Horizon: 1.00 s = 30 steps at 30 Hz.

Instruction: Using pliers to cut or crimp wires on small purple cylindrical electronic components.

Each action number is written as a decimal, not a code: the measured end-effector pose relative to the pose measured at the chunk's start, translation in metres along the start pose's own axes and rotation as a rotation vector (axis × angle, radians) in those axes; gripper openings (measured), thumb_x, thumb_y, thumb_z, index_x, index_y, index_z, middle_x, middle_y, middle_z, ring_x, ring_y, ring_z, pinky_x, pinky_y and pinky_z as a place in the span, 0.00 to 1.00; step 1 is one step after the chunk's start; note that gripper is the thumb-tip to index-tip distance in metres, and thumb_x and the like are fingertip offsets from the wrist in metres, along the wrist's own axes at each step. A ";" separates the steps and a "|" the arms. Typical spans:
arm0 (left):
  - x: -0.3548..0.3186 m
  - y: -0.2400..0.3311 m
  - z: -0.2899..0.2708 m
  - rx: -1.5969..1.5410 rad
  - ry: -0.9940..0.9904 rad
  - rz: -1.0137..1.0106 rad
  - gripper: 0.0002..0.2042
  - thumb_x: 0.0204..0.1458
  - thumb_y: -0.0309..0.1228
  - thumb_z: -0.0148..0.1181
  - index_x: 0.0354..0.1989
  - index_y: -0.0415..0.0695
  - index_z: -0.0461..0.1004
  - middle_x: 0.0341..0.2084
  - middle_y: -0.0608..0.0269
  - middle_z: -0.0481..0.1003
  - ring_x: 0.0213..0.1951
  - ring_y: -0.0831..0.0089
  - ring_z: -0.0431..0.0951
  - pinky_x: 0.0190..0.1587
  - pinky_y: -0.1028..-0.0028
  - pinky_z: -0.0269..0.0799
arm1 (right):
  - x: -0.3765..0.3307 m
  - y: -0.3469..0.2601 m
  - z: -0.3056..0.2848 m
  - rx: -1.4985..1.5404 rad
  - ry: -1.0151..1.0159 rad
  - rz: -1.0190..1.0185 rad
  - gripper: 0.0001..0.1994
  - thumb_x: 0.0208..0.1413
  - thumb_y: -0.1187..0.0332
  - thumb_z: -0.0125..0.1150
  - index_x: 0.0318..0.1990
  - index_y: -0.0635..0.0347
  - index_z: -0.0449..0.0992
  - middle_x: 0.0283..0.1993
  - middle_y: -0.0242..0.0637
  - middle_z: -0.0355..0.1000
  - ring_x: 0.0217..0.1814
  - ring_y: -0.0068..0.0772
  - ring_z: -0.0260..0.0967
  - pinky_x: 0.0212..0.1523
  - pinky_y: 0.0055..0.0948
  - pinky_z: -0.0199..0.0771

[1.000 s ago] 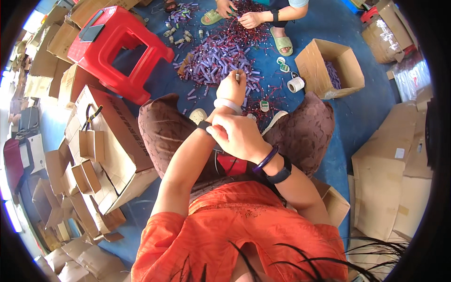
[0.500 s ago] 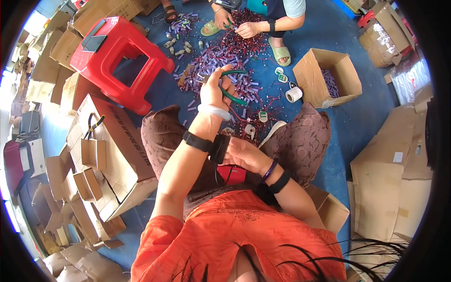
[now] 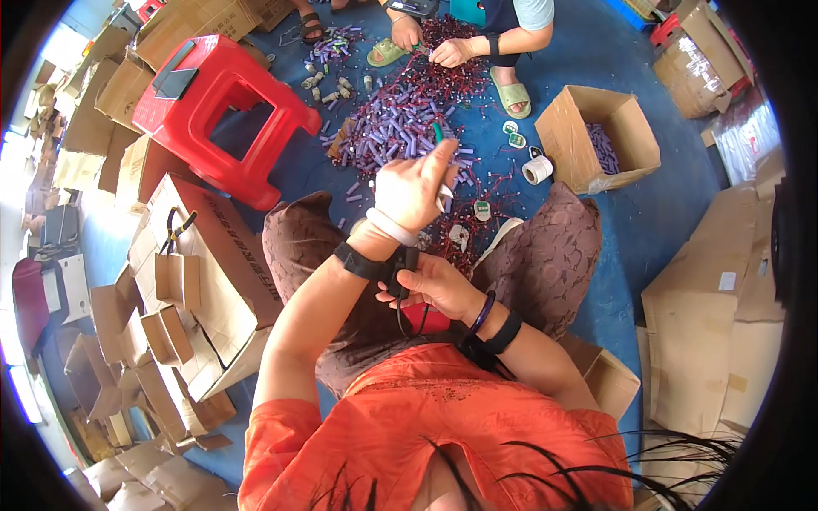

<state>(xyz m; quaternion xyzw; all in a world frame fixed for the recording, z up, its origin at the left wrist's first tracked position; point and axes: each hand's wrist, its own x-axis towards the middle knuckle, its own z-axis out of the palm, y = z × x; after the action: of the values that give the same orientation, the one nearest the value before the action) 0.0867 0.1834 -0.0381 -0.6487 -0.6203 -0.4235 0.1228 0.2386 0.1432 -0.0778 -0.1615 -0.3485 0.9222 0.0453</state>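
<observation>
My left hand [image 3: 407,189] is closed round green-handled pliers [image 3: 439,133]; one handle and a bit of the metal jaws show, the rest is hidden by the fingers. A white bangle and a black strap circle that wrist. On the strap sits a small black device [image 3: 400,271] with a thin cable. My right hand [image 3: 439,285] grips this device, thumb on one side and fingers curled under it. Beyond my left hand lies a heap of purple cylindrical cells [image 3: 388,123], mixed with red and black wires [image 3: 464,64].
A red plastic stool [image 3: 192,128] stands at the left with a phone on it. An open carton [image 3: 567,157] holding purple cells is at the right, beside a white roll [image 3: 537,169]. Opposite me, a person's hands [image 3: 452,53] work over the wires. Cardboard boxes [image 3: 217,255] flank both sides.
My left hand has turned and drawn back nearer to me, swinging the pliers round. My right hand has shifted slightly and its thumb now lies against the black device.
</observation>
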 end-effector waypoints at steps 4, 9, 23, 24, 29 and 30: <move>-0.006 -0.013 0.011 -0.265 0.235 -0.389 0.11 0.58 0.30 0.55 0.48 0.43 0.73 0.19 0.63 0.73 0.19 0.75 0.72 0.23 0.75 0.66 | 0.001 0.003 -0.001 0.016 -0.008 -0.012 0.20 0.59 0.60 0.60 0.54 0.62 0.67 0.49 0.37 0.72 0.49 0.34 0.75 0.49 0.33 0.76; -0.015 -0.029 0.000 -0.785 0.535 -0.942 0.14 0.64 0.36 0.47 0.45 0.39 0.74 0.14 0.73 0.62 0.15 0.85 0.59 0.17 0.82 0.56 | -0.006 -0.013 0.000 -0.055 0.087 -0.065 0.19 0.59 0.61 0.60 0.53 0.63 0.68 0.49 0.39 0.72 0.47 0.34 0.75 0.46 0.31 0.78; 0.000 0.018 -0.029 -0.896 -0.136 -0.702 0.11 0.63 0.31 0.47 0.48 0.42 0.74 0.18 0.76 0.63 0.22 0.87 0.60 0.24 0.83 0.56 | -0.013 -0.099 -0.045 -0.716 0.366 -0.245 0.08 0.61 0.68 0.55 0.39 0.64 0.73 0.33 0.33 0.75 0.34 0.21 0.74 0.35 0.23 0.73; 0.003 0.024 -0.030 -0.889 -0.209 -0.722 0.11 0.62 0.30 0.48 0.48 0.42 0.74 0.19 0.75 0.64 0.23 0.87 0.61 0.26 0.83 0.58 | -0.017 -0.114 -0.048 -0.923 0.345 -0.231 0.09 0.58 0.67 0.57 0.36 0.65 0.73 0.30 0.36 0.75 0.33 0.25 0.75 0.35 0.26 0.73; 0.006 0.017 -0.010 -1.008 -0.412 -0.649 0.11 0.62 0.31 0.49 0.48 0.43 0.74 0.20 0.74 0.67 0.17 0.87 0.64 0.20 0.84 0.60 | -0.008 -0.182 -0.036 -1.476 0.444 -0.544 0.06 0.53 0.68 0.60 0.36 0.59 0.75 0.28 0.40 0.77 0.31 0.38 0.76 0.33 0.32 0.74; 0.005 0.012 -0.001 -1.065 -0.461 -0.700 0.10 0.62 0.31 0.50 0.47 0.43 0.74 0.21 0.71 0.70 0.16 0.86 0.65 0.19 0.84 0.61 | 0.001 -0.191 -0.039 -1.213 0.387 -0.570 0.06 0.55 0.67 0.60 0.36 0.60 0.75 0.29 0.36 0.76 0.31 0.32 0.75 0.33 0.29 0.73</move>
<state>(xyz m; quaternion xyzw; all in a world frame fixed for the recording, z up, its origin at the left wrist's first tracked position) 0.0970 0.1834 -0.0294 -0.4552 -0.5111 -0.5370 -0.4932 0.2446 0.3118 0.0200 -0.2221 -0.8164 0.4714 0.2489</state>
